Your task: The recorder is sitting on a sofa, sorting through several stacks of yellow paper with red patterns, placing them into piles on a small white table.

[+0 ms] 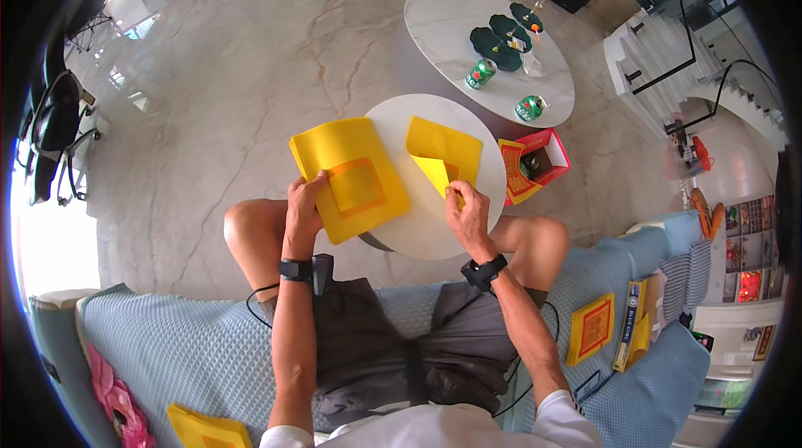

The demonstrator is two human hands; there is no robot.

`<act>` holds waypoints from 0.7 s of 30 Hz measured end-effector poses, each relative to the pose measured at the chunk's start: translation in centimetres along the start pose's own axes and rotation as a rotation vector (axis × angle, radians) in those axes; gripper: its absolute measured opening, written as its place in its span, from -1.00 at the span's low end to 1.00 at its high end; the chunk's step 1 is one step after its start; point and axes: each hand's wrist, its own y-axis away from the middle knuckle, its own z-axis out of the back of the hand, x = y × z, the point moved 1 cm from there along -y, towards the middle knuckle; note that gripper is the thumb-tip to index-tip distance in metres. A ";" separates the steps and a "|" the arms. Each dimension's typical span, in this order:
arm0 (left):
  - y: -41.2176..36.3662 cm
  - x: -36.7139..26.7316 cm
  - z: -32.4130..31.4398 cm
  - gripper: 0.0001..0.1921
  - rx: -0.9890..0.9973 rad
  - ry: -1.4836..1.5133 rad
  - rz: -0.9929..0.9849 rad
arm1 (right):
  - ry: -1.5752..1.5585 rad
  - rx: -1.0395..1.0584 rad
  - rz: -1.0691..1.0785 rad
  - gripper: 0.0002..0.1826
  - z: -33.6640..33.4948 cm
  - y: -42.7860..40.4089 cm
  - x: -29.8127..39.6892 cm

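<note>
My left hand [306, 207] grips the left edge of a stack of yellow paper sheets [335, 141], its thumb on top. An orange square is printed on the uppermost sheet. The stack overlaps the left side of a small round white table [413, 229]. On that table's right half lies a yellow paper sheet [448, 138] with one corner turned up and over. My right hand [468, 213] pinches this folded corner between thumb and fingers. Part of the sheet's orange patch shows behind the fold. Both wrists wear black straps.
An oval white table [432, 28] bears two green cans [481, 74] and dark green leaf-shaped trays [495, 50]. An open red box [551, 160] stands beside the round table. More yellow paper [590, 330] and a carton [630, 323] lie on the blue sofa [188, 335]. An office chair [56, 122] stands left.
</note>
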 end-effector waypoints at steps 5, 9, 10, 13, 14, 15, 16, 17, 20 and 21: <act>-0.1 0.3 -1.6 -0.73 -0.054 0.043 0.053 | 0.015 0.019 -0.053 -0.87 -1.1 0.8 -0.5; 0.2 0.2 -0.9 -0.73 -0.035 0.029 0.034 | -0.013 0.124 -0.124 -0.85 -1.6 1.0 0.4; 0.0 0.3 -1.0 -0.73 -0.049 0.021 0.037 | 0.020 0.121 -0.085 -0.84 -1.6 0.9 0.5; 0.2 0.3 -1.2 -0.74 -0.055 0.003 0.041 | 0.019 0.154 -0.069 -0.85 -1.3 0.6 0.9; 0.3 0.3 -1.3 -0.74 -0.047 -0.009 0.042 | -0.017 0.189 -0.092 -0.87 -1.3 0.5 1.0; 0.3 0.4 -1.2 -0.74 -0.045 -0.009 0.042 | -0.016 0.189 -0.091 -0.87 -1.3 0.5 0.9; 0.2 0.5 -1.1 -0.73 -0.021 -0.042 0.024 | -0.013 0.187 -0.089 -0.89 -1.3 0.5 0.7; 0.1 0.6 -1.0 -0.72 0.002 -0.075 0.007 | -0.011 0.186 -0.087 -0.91 -1.3 0.5 0.6; -0.5 1.4 0.7 -0.75 0.082 -0.277 -0.172 | 0.012 0.160 -0.058 -0.93 -1.7 0.5 0.6; -0.5 1.5 0.0 -0.75 0.089 -0.273 -0.164 | 0.020 0.159 -0.065 -0.93 -1.5 0.7 0.1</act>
